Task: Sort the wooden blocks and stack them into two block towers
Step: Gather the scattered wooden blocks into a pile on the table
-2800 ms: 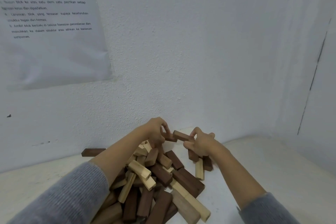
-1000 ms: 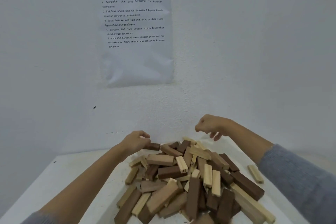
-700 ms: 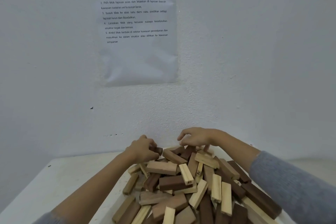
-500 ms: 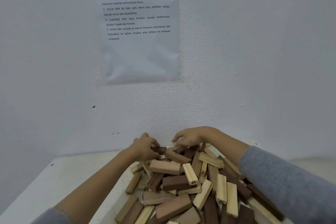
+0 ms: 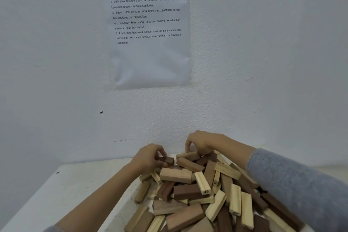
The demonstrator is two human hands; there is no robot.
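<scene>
Left hand (image 5: 148,158) grasps a dark block (image 5: 166,160) at the eleven o'clock edge of the heap (image 5: 188,194), unchanged. Right hand (image 5: 201,142), raised a second ago, has dropped onto the twelve o'clock edge. Its fingers curl down, but whether they hold anything cannot be told. Blocks lie mixed on the table (image 5: 75,184); no tower begun, so sorting has barely started.

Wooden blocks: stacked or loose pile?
Loose pile: the wooden blocks lie mixed, light and dark, at all angles on the table; no tower in view.
</scene>
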